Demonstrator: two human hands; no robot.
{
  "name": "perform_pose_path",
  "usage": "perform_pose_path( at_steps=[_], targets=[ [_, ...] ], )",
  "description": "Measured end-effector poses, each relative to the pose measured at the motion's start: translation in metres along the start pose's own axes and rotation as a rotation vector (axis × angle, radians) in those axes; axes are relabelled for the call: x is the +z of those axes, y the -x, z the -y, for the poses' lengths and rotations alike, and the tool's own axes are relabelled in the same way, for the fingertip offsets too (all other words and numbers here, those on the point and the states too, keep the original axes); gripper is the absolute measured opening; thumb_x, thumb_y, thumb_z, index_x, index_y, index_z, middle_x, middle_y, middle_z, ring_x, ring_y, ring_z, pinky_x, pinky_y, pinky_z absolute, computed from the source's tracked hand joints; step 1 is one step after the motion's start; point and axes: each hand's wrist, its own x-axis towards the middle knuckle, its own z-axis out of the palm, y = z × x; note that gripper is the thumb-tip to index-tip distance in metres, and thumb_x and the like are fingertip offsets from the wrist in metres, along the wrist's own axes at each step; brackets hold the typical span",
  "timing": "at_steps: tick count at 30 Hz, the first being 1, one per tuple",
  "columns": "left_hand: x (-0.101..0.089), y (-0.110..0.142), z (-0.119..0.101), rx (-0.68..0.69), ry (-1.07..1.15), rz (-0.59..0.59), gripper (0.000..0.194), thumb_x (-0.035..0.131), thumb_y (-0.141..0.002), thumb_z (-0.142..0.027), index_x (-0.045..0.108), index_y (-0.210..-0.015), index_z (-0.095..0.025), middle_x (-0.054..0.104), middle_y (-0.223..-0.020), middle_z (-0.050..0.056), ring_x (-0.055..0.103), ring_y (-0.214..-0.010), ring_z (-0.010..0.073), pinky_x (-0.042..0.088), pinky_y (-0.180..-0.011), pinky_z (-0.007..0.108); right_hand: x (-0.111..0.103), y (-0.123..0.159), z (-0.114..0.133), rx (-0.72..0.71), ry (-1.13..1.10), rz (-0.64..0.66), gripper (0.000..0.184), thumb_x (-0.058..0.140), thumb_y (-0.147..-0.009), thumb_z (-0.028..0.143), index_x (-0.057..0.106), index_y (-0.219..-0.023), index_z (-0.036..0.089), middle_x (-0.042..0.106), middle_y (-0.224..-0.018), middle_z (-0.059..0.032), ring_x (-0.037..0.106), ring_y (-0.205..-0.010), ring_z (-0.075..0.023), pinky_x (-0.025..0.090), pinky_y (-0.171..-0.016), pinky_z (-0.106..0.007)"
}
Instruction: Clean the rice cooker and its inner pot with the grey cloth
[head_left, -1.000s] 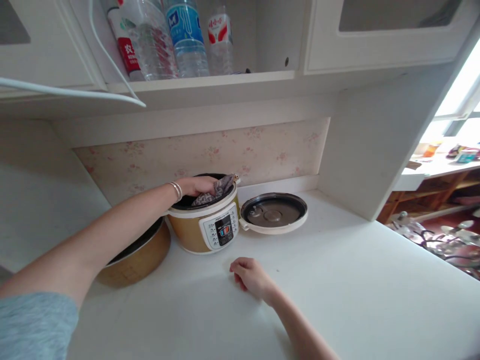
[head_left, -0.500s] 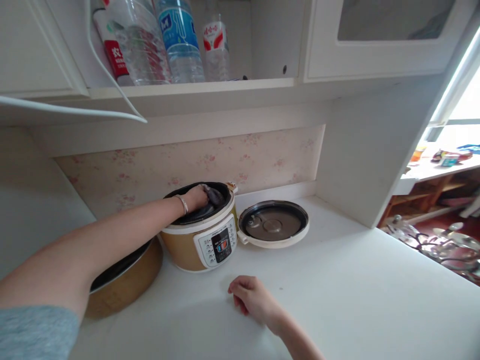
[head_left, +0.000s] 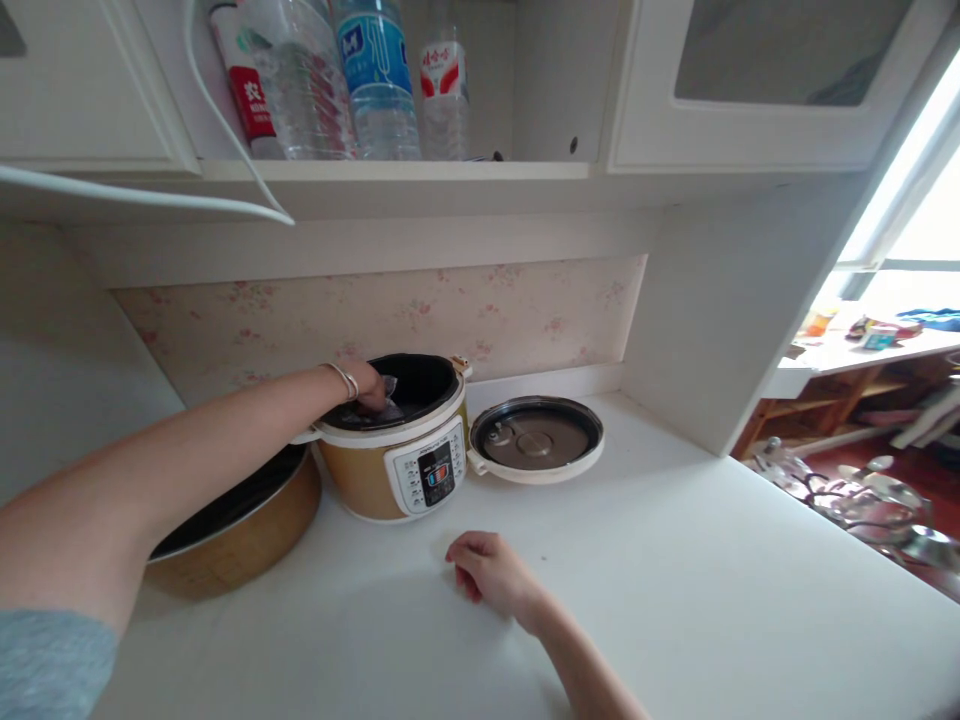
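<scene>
My left hand (head_left: 368,388) reaches into the black interior of a gold-and-white rice cooker (head_left: 360,475). Its fingers are closed on a crumpled greyish cloth (head_left: 387,408), thin-looking and partly hidden by the hand. The cloth lies against the left part of the cooker's inside. The cooker's round lid (head_left: 536,440) is open, lying inner side up to the right of the body. My right hand (head_left: 487,572) rests on the white counter in front of the cooker, fingers loosely curled in, with nothing visible in them.
A wide gold pot (head_left: 247,545) with a dark inside stands left of the cooker, under my left forearm. Overhead, a cabinet shelf (head_left: 390,172) holds several plastic bottles (head_left: 377,85). A white cable (head_left: 150,199) hangs in front. Metal cookware (head_left: 870,500) lies beyond the counter's right edge.
My left hand has moved from the cooker's right inner side to its left side, taking the cloth along. The right hand stays on the counter. The view has shifted slightly.
</scene>
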Motion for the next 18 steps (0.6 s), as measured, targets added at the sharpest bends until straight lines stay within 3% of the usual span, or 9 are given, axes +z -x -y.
perform_pose_path(
  at_steps=[5,9,11,14,16,18],
  targets=[
    [0.005,0.032,-0.015,-0.344,0.006,0.254,0.031,0.074,-0.053,-0.012,0.069,-0.082,-0.018,0.071,-0.075,0.009,0.066,-0.083,0.0327,0.051,-0.077,0.043,0.003,-0.003,-0.002,-0.017,0.026,0.014,0.020,0.046,-0.079,0.029,0.059,-0.076,0.015,0.052,-0.056,0.0034,0.042,-0.044,-0.0059,0.030,-0.043,-0.019],
    [0.024,0.037,-0.034,-0.253,0.280,0.443,0.022,0.067,-0.067,-0.022,0.066,-0.088,-0.017,0.072,-0.081,0.007,0.067,-0.078,0.0241,0.054,-0.075,0.036,0.005,-0.005,-0.002,-0.013,0.042,0.004,0.021,0.046,-0.079,0.031,0.060,-0.077,0.015,0.053,-0.057,0.0030,0.042,-0.045,-0.0062,0.030,-0.044,-0.019],
    [0.033,0.027,-0.045,-0.153,0.447,0.339,0.015,0.058,-0.076,-0.024,0.064,-0.087,-0.014,0.071,-0.081,0.008,0.067,-0.075,0.0199,0.054,-0.074,0.033,0.006,-0.005,-0.002,-0.008,0.049,0.000,0.022,0.046,-0.079,0.032,0.059,-0.076,0.015,0.053,-0.057,0.0032,0.042,-0.044,-0.0062,0.030,-0.043,-0.019],
    [0.039,0.006,-0.059,-0.081,0.551,0.036,0.014,0.044,-0.084,-0.017,0.058,-0.087,-0.013,0.068,-0.075,0.007,0.065,-0.070,0.0155,0.054,-0.071,0.028,0.006,-0.005,-0.003,-0.003,0.056,-0.003,0.021,0.046,-0.079,0.033,0.058,-0.075,0.015,0.052,-0.057,0.0035,0.042,-0.044,-0.0061,0.030,-0.043,-0.019],
    [0.040,-0.006,-0.066,-0.082,0.544,-0.035,0.015,0.041,-0.084,-0.011,0.055,-0.088,-0.014,0.065,-0.070,0.005,0.063,-0.066,0.0146,0.054,-0.068,0.027,0.005,-0.005,-0.003,-0.002,0.046,-0.007,0.021,0.045,-0.079,0.032,0.058,-0.077,0.015,0.052,-0.057,0.0035,0.042,-0.044,-0.0063,0.030,-0.043,-0.019],
    [0.041,-0.010,-0.067,-0.085,0.525,-0.030,0.015,0.044,-0.079,-0.005,0.055,-0.086,-0.013,0.062,-0.064,0.004,0.062,-0.063,0.0149,0.054,-0.067,0.027,0.005,-0.006,-0.005,0.005,0.036,-0.008,0.020,0.045,-0.079,0.030,0.059,-0.079,0.016,0.052,-0.057,0.0035,0.043,-0.043,-0.0066,0.030,-0.043,-0.019]
  ],
)
